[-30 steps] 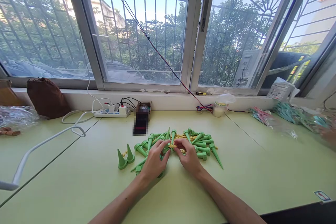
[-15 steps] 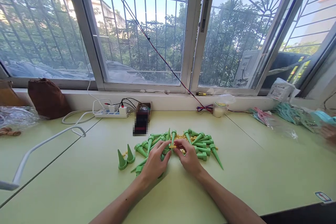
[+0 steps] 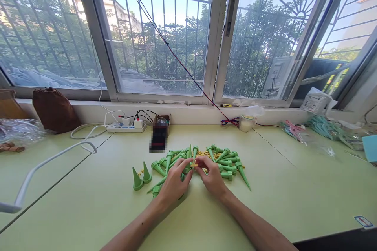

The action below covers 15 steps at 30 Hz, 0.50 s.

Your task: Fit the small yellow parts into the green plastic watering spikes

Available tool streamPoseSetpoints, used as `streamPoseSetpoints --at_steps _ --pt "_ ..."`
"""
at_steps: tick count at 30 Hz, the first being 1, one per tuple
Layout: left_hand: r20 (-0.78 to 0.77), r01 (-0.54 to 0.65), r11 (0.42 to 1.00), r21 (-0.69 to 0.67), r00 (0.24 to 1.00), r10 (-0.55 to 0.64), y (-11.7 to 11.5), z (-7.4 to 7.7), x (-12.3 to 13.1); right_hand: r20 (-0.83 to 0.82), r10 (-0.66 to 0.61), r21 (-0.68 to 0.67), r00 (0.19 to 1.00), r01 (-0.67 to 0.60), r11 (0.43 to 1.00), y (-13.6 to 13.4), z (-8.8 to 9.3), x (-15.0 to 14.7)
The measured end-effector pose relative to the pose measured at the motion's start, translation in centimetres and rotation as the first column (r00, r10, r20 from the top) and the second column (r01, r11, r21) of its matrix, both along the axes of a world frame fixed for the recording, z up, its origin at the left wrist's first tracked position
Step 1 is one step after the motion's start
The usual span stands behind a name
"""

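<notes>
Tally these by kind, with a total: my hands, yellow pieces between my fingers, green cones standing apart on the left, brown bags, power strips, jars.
Left hand and right hand: 2
Yellow piece between the fingers: 1
Standing cones: 2
Brown bag: 1
Power strip: 1
Jar: 1
Total: 8

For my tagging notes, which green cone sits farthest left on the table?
The upright green cone standing on its broad base, just left of a second upright cone and slightly nearer the person. Every other green cone is farther right.
</notes>
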State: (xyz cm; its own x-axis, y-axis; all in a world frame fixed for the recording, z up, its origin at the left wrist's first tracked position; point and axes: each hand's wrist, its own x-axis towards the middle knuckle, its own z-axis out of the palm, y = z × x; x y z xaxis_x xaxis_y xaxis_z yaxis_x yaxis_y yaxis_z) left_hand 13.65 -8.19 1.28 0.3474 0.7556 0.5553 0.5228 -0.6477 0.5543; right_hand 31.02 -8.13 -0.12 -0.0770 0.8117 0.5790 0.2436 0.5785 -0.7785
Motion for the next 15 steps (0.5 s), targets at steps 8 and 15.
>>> streamPoseSetpoints --at_steps 8,15 --pt "0.003 -0.014 1.000 0.009 1.000 0.014 -0.02 -0.09 0.02 -0.001 -0.015 -0.007 1.000 0.015 1.000 -0.11 0.14 -0.07" --pt "0.010 -0.016 1.000 0.006 1.000 0.016 -0.09 0.01 0.06 -0.004 -0.007 -0.032 1.000 0.007 0.999 -0.21 0.31 -0.06"
